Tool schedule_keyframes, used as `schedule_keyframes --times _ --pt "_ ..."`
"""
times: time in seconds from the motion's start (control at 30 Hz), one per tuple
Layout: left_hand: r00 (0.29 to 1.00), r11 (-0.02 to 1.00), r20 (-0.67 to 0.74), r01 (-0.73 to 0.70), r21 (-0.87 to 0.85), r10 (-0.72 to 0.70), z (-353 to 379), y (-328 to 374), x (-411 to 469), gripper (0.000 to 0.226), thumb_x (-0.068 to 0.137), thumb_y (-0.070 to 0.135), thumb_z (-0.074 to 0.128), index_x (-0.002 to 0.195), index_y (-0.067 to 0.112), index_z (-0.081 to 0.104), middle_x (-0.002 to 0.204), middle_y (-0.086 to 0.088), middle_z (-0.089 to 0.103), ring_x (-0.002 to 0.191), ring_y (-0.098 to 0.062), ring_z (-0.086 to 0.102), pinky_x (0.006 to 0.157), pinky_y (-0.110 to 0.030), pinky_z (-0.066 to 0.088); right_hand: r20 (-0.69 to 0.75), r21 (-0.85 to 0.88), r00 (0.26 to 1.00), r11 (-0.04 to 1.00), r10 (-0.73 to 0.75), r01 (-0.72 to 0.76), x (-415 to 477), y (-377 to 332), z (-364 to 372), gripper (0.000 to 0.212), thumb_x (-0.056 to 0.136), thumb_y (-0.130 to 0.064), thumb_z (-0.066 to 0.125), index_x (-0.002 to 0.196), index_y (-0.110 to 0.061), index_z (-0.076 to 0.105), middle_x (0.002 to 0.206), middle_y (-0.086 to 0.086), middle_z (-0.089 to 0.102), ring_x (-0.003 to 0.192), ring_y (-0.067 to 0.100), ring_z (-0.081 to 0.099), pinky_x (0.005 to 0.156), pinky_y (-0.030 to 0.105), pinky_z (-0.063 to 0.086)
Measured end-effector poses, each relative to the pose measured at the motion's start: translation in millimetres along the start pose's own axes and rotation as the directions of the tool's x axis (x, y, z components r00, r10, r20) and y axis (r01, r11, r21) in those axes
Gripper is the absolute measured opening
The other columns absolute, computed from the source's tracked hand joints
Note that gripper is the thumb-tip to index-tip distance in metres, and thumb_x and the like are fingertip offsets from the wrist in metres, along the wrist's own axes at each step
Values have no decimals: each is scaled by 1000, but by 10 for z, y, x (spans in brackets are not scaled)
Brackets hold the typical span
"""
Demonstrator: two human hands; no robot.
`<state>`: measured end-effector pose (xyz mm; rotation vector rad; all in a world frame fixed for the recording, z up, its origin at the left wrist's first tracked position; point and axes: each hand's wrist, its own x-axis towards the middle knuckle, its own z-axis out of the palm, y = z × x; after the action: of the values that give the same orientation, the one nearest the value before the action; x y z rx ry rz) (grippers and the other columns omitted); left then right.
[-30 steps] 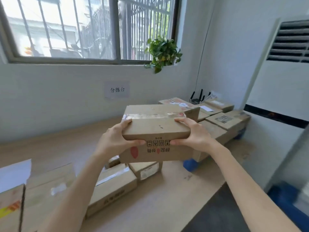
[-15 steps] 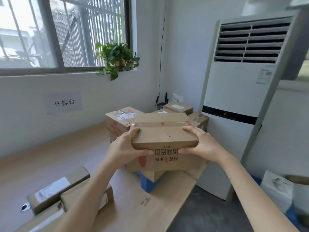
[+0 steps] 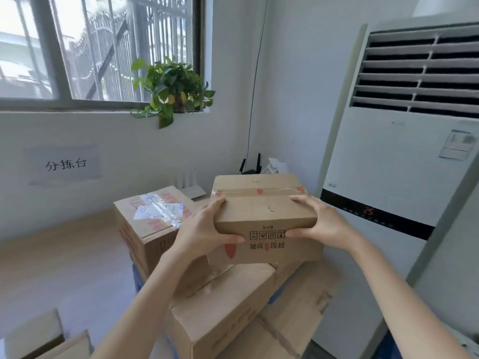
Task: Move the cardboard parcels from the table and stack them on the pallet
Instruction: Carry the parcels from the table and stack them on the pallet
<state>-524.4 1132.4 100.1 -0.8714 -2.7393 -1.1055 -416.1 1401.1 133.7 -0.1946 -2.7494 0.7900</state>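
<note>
Carried closer, the parcel [image 3: 261,218] now hangs over stacked boxes [image 3: 223,307], gripped by both hands [image 3: 204,234]

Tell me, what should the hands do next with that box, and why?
Probably lower it a little, flat, onto the boxes below. The left hand and right hand grip the ends of the box, which hangs above a stacked box beside the taller taped box. Whether it already touches the stack cannot be told.
</note>
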Motion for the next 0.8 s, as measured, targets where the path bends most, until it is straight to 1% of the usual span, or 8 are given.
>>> schedule_keyframes --times 0.07,0.17,0.27,0.4,0.57,0.67,0.73,0.8 --pt "1000 999 -15 23 24 -22 63 -8 240 114 42 74 67 144 43 27 143 12 44 121 -16 49 97 -41 44 9 -5 1000 1000 -13 13 289 155 -6 92 58 -58 83 137 -47 39 146 -15 37 124 15 44 100 44 44" --pt "997 995 -44 67 79 -64 146 -43 560 114 43 76 66 145 43 26 142 12 44 122 -16 49 97 -42 44 40 11 998 999 -48 48 714 336 8 89 58 -58 83 135 -50 38 147 -15 38 119 14 47 98 41 46" --pt "990 987 -83 119 105 -110 244 -121 831 111 48 72 71 145 43 24 139 10 45 122 -18 48 96 -44 45 85 35 992 996 -89 86 1136 489 57 87 63 -50 84 137 -49 37 151 -17 30 114 11 44 93 36 46" --pt "975 975 -143 188 121 -170 402 -234 1145 108 52 70 71 145 42 23 139 9 44 123 -17 44 98 -44 43 109 46 975 981 -192 188 1756 731 172 88 62 -50 84 136 -48 38 144 -16 36 117 8 37 90 33 40" --pt "929 936 -259 311 164 -264 620 -331 1471 105 61 65 75 147 36 23 147 10 38 125 -18 37 99 -38 37 200 153 928 946 -313 286 2521 966 405 86 64 -45 85 136 -47 39 143 -16 35 115 12 42 92 39 47" --pt "893 895 -317 395 206 -321 709 -349 1580 104 62 65 75 147 35 23 148 11 37 124 -20 37 100 -37 35 257 193 886 919 -385 343 2888 1076 567 85 64 -50 83 135 -49 36 143 -17 35 115 14 46 91 40 49" --pt "862 855 -352 460 242 -364 757 -341 1616 104 63 66 74 147 35 23 149 11 36 125 -21 34 100 -38 32 272 228 859 896 -433 380 3077 1121 677 84 64 -51 82 135 -49 37 139 -19 37 114 14 47 87 35 50" --pt "836 802 -378 517 299 -398 811 -344 1633 104 63 70 71 148 37 21 151 11 32 129 -22 30 102 -40 31 280 249 838 878 -468 407 3196 1140 785 83 67 -46 83 136 -47 37 133 -23 37 111 11 46 78 22 45"
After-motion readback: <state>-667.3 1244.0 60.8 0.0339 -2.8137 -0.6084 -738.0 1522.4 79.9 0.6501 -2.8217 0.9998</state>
